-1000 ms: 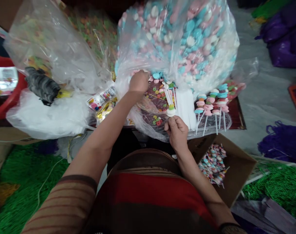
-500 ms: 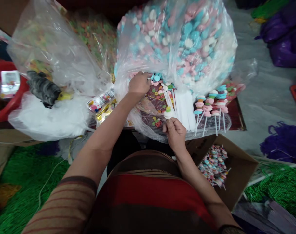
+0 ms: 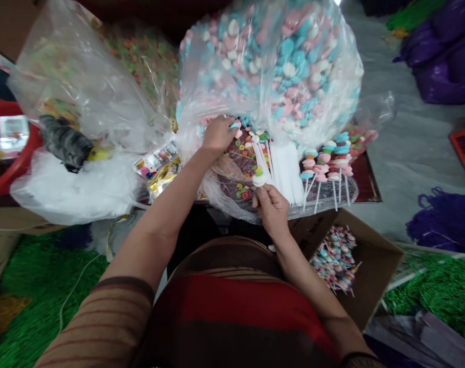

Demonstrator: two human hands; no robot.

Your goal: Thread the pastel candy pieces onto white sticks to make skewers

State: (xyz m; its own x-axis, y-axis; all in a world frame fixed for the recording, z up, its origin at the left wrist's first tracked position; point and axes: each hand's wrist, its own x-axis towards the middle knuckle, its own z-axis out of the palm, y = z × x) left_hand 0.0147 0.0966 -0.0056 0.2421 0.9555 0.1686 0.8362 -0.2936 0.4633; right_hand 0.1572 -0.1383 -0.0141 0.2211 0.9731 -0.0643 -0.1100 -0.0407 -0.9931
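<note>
My right hand [image 3: 274, 208] pinches a lollipop stick, mostly hidden by the fingers. A white marshmallow candy [image 3: 259, 179] with a yellow-green piece on top sits just above the fingertips. My left hand [image 3: 218, 135] reaches to the mouth of a big clear bag [image 3: 312, 76] full of pink, blue and white marshmallow candies. Its fingertips close on a blue and white marshmallow candy [image 3: 235, 124], with a pink one touching below. Between the hands, small ring gummies [image 3: 242, 191] lie on the dark red tabletop under clear plastic.
White sticks [image 3: 286, 171] lie in a bundle right of centre. Finished candy skewers [image 3: 324, 162] rest beside them. A cardboard box [image 3: 374, 271] below holds many wrapped skewers. Leftward are foil packets [image 3: 156, 161], a plastic bag [image 3: 75, 189] and a red basin [image 3: 33, 138].
My left hand's fingers have drawn in around a candy at the bag's mouth. My right hand still holds the stick with its candies. The whole view has shifted slightly.
</note>
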